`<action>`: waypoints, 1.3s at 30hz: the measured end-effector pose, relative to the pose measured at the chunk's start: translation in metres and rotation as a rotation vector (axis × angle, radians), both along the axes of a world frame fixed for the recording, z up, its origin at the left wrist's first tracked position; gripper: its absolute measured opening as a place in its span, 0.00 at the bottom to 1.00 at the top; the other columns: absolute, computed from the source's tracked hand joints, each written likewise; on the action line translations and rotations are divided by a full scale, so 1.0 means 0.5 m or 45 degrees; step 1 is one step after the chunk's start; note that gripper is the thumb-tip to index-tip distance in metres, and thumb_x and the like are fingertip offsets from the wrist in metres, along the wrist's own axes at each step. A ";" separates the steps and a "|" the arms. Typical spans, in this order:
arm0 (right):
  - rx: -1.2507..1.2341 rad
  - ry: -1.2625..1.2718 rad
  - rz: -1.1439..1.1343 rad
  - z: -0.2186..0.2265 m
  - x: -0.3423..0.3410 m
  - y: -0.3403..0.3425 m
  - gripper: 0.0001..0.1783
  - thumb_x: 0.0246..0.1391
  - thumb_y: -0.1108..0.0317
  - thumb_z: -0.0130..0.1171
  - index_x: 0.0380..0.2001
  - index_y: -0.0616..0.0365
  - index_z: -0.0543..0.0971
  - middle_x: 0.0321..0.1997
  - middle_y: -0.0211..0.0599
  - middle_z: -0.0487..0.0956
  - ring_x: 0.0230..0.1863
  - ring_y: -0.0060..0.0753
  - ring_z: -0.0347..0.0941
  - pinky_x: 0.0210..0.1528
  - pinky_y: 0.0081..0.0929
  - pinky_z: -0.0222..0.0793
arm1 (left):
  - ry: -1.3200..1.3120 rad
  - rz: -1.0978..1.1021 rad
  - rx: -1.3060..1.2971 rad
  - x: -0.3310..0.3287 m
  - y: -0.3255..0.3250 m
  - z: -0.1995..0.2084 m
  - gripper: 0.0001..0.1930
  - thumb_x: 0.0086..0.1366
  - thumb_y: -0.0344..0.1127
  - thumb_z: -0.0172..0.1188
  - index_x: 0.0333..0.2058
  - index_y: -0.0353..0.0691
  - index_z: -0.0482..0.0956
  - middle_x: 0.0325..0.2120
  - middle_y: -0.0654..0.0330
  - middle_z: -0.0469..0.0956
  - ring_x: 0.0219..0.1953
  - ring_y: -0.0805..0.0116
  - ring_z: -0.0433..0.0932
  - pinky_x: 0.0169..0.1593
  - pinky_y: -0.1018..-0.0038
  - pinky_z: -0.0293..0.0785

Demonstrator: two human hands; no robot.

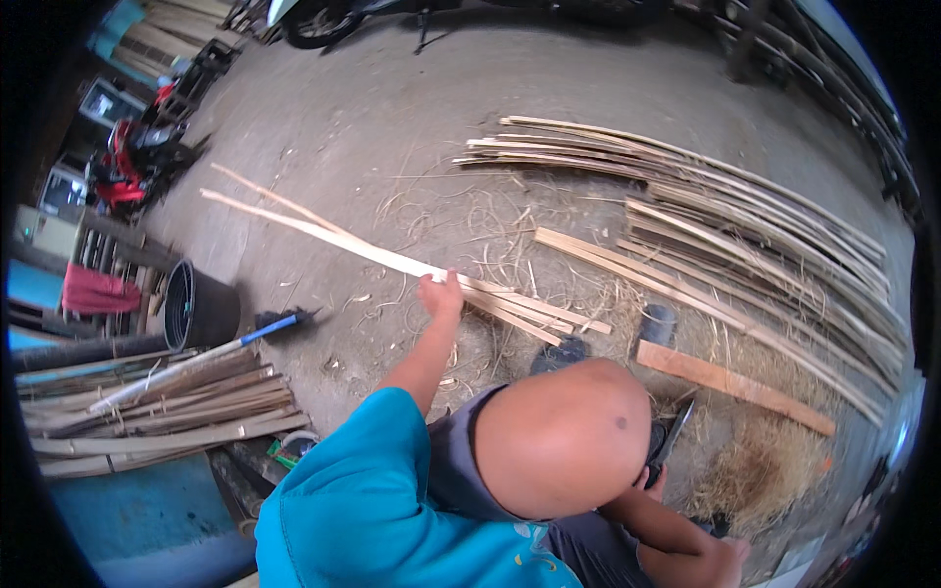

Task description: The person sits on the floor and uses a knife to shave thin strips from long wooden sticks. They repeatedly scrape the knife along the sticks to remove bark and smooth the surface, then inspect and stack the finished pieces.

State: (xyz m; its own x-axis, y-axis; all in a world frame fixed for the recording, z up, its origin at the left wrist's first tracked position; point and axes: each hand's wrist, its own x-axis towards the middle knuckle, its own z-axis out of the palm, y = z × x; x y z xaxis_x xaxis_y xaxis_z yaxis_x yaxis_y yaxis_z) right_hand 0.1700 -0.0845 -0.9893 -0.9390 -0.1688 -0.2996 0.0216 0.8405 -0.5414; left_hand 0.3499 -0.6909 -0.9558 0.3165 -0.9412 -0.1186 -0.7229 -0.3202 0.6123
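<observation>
Out to the left, my left hand (441, 292) is closed round pale, split wooden strips (363, 248), which look like bamboo. Their long ends reach up to the left; the shorter ends fan out to the right, low over the shavings. My right hand (655, 482) is mostly hidden behind my bare raised knee (564, 436). Its fingers appear closed at the lower end of a knife (676, 431), whose blade points up and away from me. The handle is dark and partly covered.
Long split strips (755, 245) lie stacked at the right, with a reddish plank (735, 385) nearer me. Curled shavings (490, 216) and a fibre heap (755, 470) litter the floor. At left are a black bucket (206, 309), a blue-and-white pole (216, 353) and more strips (186, 402).
</observation>
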 end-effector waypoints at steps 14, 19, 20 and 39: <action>-0.131 -0.004 -0.153 0.180 -0.232 0.199 0.24 0.62 0.63 0.61 0.59 0.58 0.72 0.35 0.39 0.78 0.34 0.31 0.74 0.39 0.29 0.72 | 0.215 0.469 0.341 0.063 -0.164 -0.116 0.35 0.55 0.35 0.65 0.57 0.24 0.60 0.48 0.40 0.76 0.47 0.48 0.80 0.48 0.60 0.79; -0.014 0.498 0.172 0.383 -0.238 0.146 0.21 0.64 0.65 0.58 0.58 0.60 0.73 0.29 0.35 0.73 0.29 0.27 0.67 0.33 0.27 0.67 | 0.791 0.461 0.322 0.050 -0.179 -0.074 0.21 0.57 0.32 0.59 0.47 0.24 0.69 0.41 0.43 0.77 0.42 0.53 0.81 0.45 0.62 0.78; 0.006 0.548 0.178 0.405 -0.250 0.142 0.21 0.64 0.65 0.58 0.57 0.60 0.73 0.29 0.35 0.73 0.29 0.27 0.67 0.33 0.27 0.66 | 0.866 0.412 0.322 0.040 -0.183 -0.072 0.19 0.57 0.32 0.58 0.44 0.24 0.71 0.38 0.45 0.78 0.40 0.55 0.81 0.43 0.64 0.78; 0.255 0.920 1.257 0.938 -0.249 -0.454 0.21 0.56 0.64 0.63 0.52 0.57 0.77 0.43 0.48 0.78 0.44 0.50 0.76 0.47 0.42 0.72 | 1.888 0.036 0.384 -0.251 0.211 0.175 0.19 0.74 0.48 0.49 0.34 0.38 0.76 0.20 0.57 0.77 0.21 0.72 0.74 0.22 0.73 0.69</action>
State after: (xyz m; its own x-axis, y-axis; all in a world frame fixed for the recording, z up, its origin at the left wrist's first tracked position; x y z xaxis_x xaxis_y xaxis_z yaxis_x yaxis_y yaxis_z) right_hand 0.0455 -0.3115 -0.5201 -0.3968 -0.9084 0.1315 -0.9174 0.3970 -0.0260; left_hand 0.2244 -0.5855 -0.8684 -0.2422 -0.8202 -0.5183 0.4799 -0.5656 0.6707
